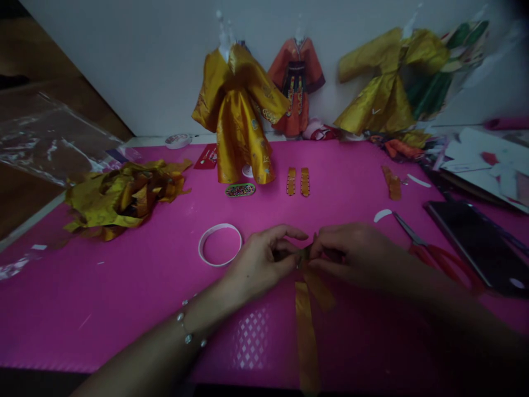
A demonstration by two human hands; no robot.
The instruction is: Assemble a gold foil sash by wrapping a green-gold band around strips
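My left hand (pixel 268 256) and my right hand (pixel 353 248) meet over the middle of the pink table. Both have their fingertips pinched on a small piece of gold fabric (pixel 305 256), largely covered by the fingers. A short gold strip (pixel 321 291) slants down from under my right fingers, slightly blurred. Below it, a longer gold fabric strip (pixel 308 336) runs toward the near edge. A roll of white tape (pixel 201 251) lies left of my left hand. Beyond my hands are two small gold strips with dotted borders (pixel 291 182) and a patterned oval tin (pixel 240 191).
Red-handled scissors (pixel 433 256) and a dark phone (pixel 475 242) lie at the right. Gold fabric scraps (pixel 124 201) are heaped at the left. Along the wall stand small dressed figures, including one in a gold robe (pixel 242 121) and one in orange (pixel 297 77).
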